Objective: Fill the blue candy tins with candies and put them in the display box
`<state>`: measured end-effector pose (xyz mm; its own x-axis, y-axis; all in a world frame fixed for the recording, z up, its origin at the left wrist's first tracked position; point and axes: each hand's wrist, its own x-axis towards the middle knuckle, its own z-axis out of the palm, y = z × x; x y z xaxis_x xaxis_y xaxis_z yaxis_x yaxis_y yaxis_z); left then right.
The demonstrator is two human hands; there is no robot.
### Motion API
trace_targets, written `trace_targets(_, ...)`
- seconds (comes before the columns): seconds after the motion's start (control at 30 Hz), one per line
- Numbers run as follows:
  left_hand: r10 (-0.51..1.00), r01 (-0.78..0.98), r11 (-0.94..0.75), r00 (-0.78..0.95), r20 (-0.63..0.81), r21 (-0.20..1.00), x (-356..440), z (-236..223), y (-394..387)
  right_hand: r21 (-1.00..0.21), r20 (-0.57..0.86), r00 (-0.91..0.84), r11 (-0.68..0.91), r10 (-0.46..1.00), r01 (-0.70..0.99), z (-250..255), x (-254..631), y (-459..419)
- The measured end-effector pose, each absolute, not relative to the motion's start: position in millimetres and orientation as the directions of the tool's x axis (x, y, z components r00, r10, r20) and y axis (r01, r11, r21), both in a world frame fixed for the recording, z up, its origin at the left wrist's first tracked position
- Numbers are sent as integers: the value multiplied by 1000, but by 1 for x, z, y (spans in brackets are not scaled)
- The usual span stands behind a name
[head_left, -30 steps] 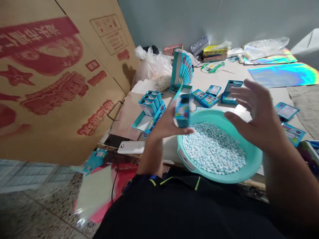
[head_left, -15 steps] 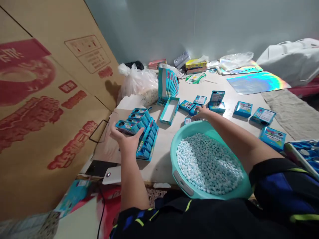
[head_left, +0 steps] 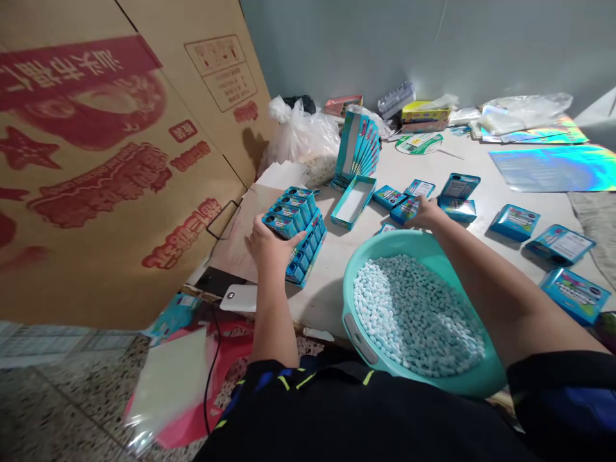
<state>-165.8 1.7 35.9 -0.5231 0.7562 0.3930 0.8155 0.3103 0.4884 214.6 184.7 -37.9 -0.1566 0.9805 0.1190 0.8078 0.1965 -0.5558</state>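
My left hand [head_left: 267, 245] is closed around a small blue box [head_left: 280, 224] at the near end of a row of like boxes standing in a blue display tray [head_left: 308, 249]. My right hand [head_left: 424, 214] reaches over the far rim of a teal basin [head_left: 359, 330] full of pale blue tablets [head_left: 418, 314]. Its fingers curl onto a small blue box [head_left: 404, 210] lying flat on the table, beside two others.
A huge printed cardboard carton [head_left: 110, 154] fills the left side. An empty blue tray [head_left: 353, 202], a fan of flat blue packs [head_left: 359, 146], a white plastic bag [head_left: 303, 138], scattered blue boxes [head_left: 514, 222], holographic sheets [head_left: 553, 167] and a white power bank [head_left: 239, 298] lie about.
My left hand carried its blue box from above the basin to the row in the display tray. My right hand went from open in the air down to the flat boxes beyond the basin.
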Motion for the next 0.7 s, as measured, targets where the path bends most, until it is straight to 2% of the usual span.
trace_targets(0.1,730,833,327,-522,440,446,-163,39,-5,-579,134,-17,92,991,810,-11,213,168)
trace_targets(0.17,678,850,210,-483,554,483,-153,40,-9,-579,234,-20,156,972,801,8,215,148)
trace_targets(0.23,632,809,-13,-449,632,587,-133,40,-10,-540,377,-175,370,909,756,25,219,115)
trace_targets(0.27,654,734,-149,-430,623,663,-119,40,-9,-505,421,-289,487,860,713,33,220,95)
trace_targets(0.33,809,425,-355,-306,502,832,-86,41,-2,-452,395,-471,613,789,648,50,218,51)
trace_targets(0.37,911,246,-359,-117,395,900,-69,40,4,-443,366,-527,641,767,627,58,216,30)
trace_targets(0.4,951,103,-301,101,291,948,-53,39,10,-444,346,-559,656,754,610,65,213,13)
trace_targets(0.47,904,-57,-111,410,124,992,-26,33,24,-466,314,-574,650,756,600,74,211,-10)
trace_targets(0.5,867,-101,-24,493,71,995,-16,29,30,-481,309,-552,628,775,612,74,212,-16)
trace_targets(0.6,836,-176,116,549,0,978,2,16,45,-521,298,-401,499,866,692,58,222,-22)
trace_targets(0.7,899,-204,92,439,7,975,7,4,53,-538,186,-347,391,919,747,28,225,-34)
